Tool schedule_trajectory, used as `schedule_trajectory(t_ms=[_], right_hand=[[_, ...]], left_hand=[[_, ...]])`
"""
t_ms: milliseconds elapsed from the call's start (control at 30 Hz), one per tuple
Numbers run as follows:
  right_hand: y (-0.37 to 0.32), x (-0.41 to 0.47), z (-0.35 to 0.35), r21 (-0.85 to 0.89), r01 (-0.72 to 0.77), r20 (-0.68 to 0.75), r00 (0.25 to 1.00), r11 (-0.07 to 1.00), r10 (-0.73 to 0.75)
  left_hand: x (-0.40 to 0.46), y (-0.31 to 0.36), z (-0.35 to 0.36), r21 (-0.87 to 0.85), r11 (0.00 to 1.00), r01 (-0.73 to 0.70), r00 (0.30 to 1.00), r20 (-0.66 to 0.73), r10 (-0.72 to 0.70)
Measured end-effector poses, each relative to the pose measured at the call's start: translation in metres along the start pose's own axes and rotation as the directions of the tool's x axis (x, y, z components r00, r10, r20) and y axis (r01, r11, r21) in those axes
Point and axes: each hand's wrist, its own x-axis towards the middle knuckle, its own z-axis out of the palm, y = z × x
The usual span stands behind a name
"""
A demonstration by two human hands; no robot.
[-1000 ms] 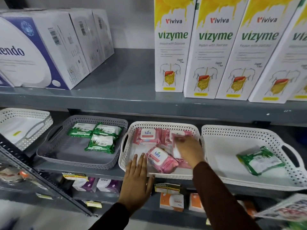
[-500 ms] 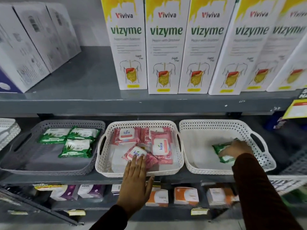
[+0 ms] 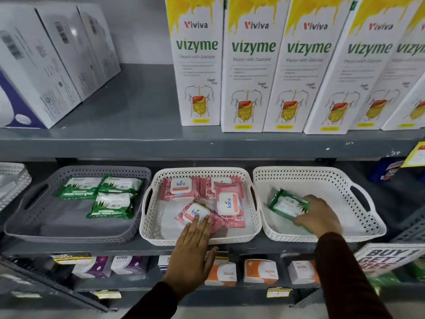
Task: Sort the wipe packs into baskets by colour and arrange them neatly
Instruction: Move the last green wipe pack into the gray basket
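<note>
In the right white basket (image 3: pixel 322 180), your right hand (image 3: pixel 318 215) grips the stray green pack (image 3: pixel 285 204); your left hand (image 3: pixel 195 247) rests flat on the pink-pack basket (image 3: pixel 202 238). Next, carry it to the grey basket (image 3: pixel 76 231).

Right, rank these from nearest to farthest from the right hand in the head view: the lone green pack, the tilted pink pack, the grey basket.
Measured from the right hand:
1. Lone green pack, in the right white basket, gripped by that hand.
2. Tilted pink pack, front of the middle basket, under the left hand's fingertips.
3. Grey basket, far left on the shelf.
</note>
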Motion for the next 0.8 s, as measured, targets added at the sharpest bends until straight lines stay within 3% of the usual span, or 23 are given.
schedule_trajectory(t_ms=[100,233,300,400,567,800], right_hand=[[-0.029,-0.026,0.008,0.215,0.053,-0.237,0.972,0.975,0.000],[-0.096,-0.063,0.021,0.390,0.265,-0.322,0.937,0.882,-0.139],[-0.135,-0.080,0.035,0.390,0.363,-0.295,0.920,0.846,-0.259],[-0.209,-0.105,0.082,0.195,0.486,-0.251,0.865,0.852,-0.435],[-0.333,-0.148,0.171,0.056,0.676,0.000,0.736,0.735,-0.677],[-0.459,-0.180,0.260,-0.093,0.789,0.172,0.613,0.607,-0.771]], left_hand=[[-0.005,-0.013,-0.008,-0.004,0.999,-0.035,0.999,-0.021,0.035],[-0.026,-0.052,-0.023,-0.042,0.999,0.003,0.999,-0.043,-0.005],[-0.036,-0.075,-0.036,-0.038,0.999,0.037,0.997,-0.061,-0.039],[-0.060,-0.125,-0.063,-0.020,0.986,0.167,0.979,-0.116,-0.168],[-0.113,-0.217,-0.090,0.014,0.947,0.321,0.942,-0.112,-0.318],[-0.157,-0.284,-0.111,0.060,0.957,0.285,0.956,-0.088,-0.280]])
